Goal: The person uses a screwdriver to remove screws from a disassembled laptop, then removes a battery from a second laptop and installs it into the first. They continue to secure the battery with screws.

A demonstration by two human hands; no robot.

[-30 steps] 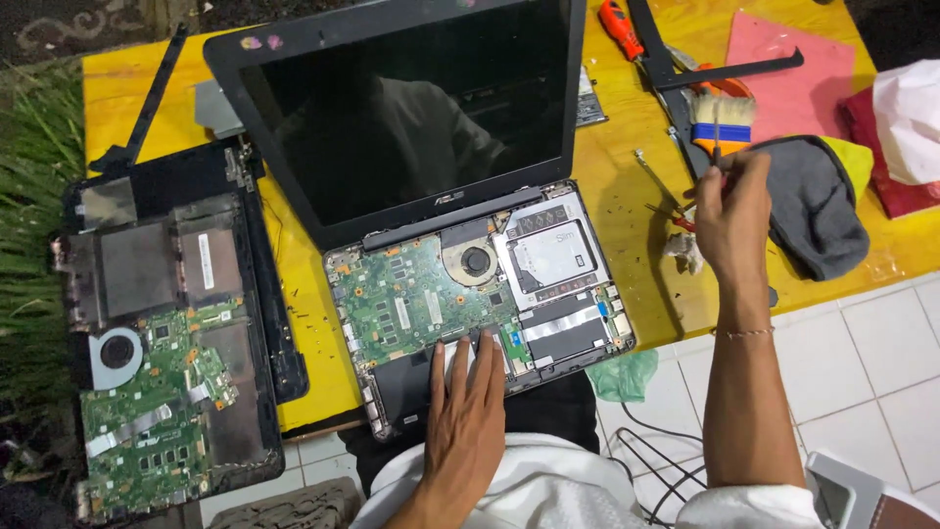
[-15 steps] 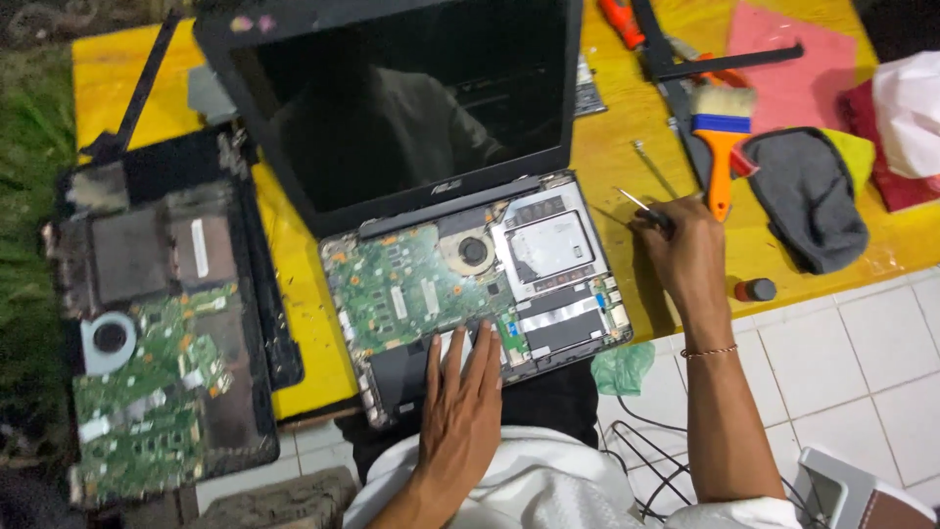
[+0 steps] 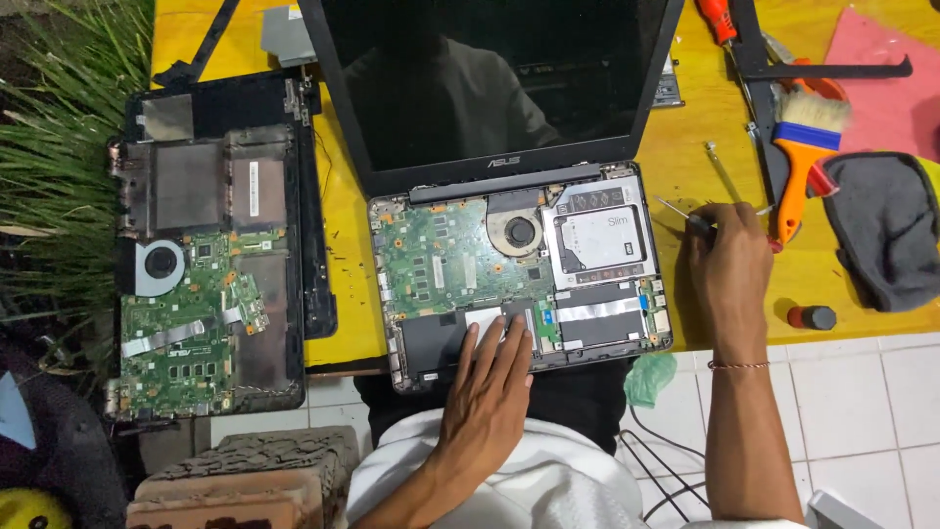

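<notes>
Your left hand (image 3: 490, 387) lies flat on the front edge of the opened black laptop with its green circuit board bared (image 3: 519, 269). Your right hand (image 3: 729, 269) grips a thin metal screwdriver (image 3: 678, 210) on the yellow worktop (image 3: 685, 137), just beside the orange-handled brush (image 3: 798, 162).

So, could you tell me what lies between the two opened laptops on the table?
In the head view, only bare yellow table lies between the left laptop and the middle laptop.
</notes>
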